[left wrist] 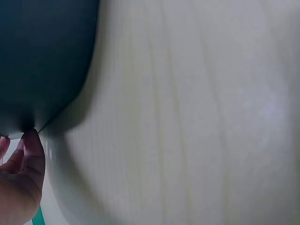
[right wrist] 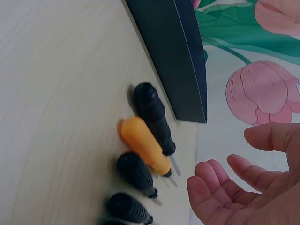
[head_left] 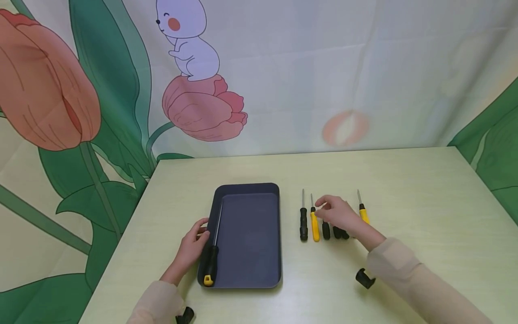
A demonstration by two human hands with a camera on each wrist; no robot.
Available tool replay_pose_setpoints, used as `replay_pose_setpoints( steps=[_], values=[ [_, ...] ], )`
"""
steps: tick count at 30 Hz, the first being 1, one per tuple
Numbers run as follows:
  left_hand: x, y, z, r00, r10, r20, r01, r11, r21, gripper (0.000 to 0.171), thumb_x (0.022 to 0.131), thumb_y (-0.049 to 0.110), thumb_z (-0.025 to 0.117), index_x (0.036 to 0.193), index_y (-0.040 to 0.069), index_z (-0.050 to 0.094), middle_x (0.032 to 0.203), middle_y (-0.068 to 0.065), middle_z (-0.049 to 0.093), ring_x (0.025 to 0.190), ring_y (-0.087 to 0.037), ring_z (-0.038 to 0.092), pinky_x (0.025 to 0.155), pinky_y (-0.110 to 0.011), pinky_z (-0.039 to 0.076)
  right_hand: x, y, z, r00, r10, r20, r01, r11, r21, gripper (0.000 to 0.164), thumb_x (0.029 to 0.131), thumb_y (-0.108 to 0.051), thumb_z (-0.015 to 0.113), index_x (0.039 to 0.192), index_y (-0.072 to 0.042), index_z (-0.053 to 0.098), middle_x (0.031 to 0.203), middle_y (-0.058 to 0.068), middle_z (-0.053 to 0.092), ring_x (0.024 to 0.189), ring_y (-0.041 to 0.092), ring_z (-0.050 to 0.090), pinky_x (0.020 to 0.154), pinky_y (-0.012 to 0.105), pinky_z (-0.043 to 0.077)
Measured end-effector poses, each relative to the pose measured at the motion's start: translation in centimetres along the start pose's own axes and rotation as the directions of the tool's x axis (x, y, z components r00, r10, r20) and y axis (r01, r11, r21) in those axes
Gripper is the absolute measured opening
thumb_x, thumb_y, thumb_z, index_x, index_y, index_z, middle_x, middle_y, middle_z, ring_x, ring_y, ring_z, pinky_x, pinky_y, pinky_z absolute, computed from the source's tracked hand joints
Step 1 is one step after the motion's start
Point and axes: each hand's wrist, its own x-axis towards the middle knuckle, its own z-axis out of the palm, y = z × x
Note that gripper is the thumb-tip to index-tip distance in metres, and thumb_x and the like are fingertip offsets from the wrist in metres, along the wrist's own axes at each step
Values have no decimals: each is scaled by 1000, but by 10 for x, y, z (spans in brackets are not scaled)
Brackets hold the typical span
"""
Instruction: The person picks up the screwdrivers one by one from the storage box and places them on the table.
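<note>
A dark tray [head_left: 251, 243] lies on the table, and my left hand [head_left: 192, 245] rests its fingertips against the tray's left rim. Along that inner side lies a long screwdriver [head_left: 212, 261] with a black handle and yellow end. In the left wrist view, fingertips [left wrist: 33, 140] meet the tray's edge. Over the row of screwdrivers, my right hand [head_left: 337, 213] hovers empty, its fingers loosely bent and spread apart. Nearest to it are a yellow screwdriver [head_left: 314, 226] and a short black-handled one [head_left: 326, 230]. A longer black screwdriver [head_left: 303, 224] lies left of them.
Beyond the right hand lies another yellow screwdriver [head_left: 363, 211]; more black handles [head_left: 341, 233] are partly covered by that hand. The pale table [head_left: 421, 193] ends at a curtain [head_left: 283, 90] printed with tulips. Black wrist devices [head_left: 365, 278] show below the sleeves.
</note>
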Motion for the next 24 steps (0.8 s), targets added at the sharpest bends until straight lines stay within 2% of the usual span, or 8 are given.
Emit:
replay_pose_setpoints(
  steps=[5, 13, 20, 24],
  values=[
    [1, -1, 1, 1000, 1, -5, -1, 1000, 6, 40, 93, 16, 39, 133, 12, 35, 124, -22, 47, 108, -35, 50, 90, -47, 40, -1, -12, 14, 999, -39, 30, 39, 999, -13, 31, 84, -16, 53, 111, -1, 51, 89, 11, 54, 75, 26, 54, 63, 32, 46],
    [1, -2, 2, 1000, 0, -9, 0, 1000, 9, 40, 93, 15, 40, 133, 12, 35, 124, -22, 48, 107, -35, 51, 89, -47, 40, -2, -33, 39, 992, -105, 68, 105, 994, 5, 27, 82, -14, 55, 106, -1, 53, 81, 8, 54, 63, 21, 50, 55, 26, 41],
    [1, -1, 2, 1000, -2, -7, 2, 1000, 15, 40, 93, 16, 39, 133, 13, 35, 124, -22, 48, 107, -34, 51, 90, -47, 40, 1, -45, 63, 983, -137, 122, 129, 989, 73, 26, 82, -12, 56, 105, -1, 54, 84, 8, 56, 70, 28, 54, 58, 33, 47],
    [1, -1, 1, 1000, -2, -4, 2, 1000, 13, 41, 93, 17, 39, 133, 12, 34, 124, -22, 47, 108, -35, 50, 90, -47, 40, 1, -53, 76, 974, -164, 158, 149, 983, 103, 27, 81, -11, 58, 105, 1, 54, 82, 8, 54, 69, 24, 53, 58, 32, 48]
  ],
)
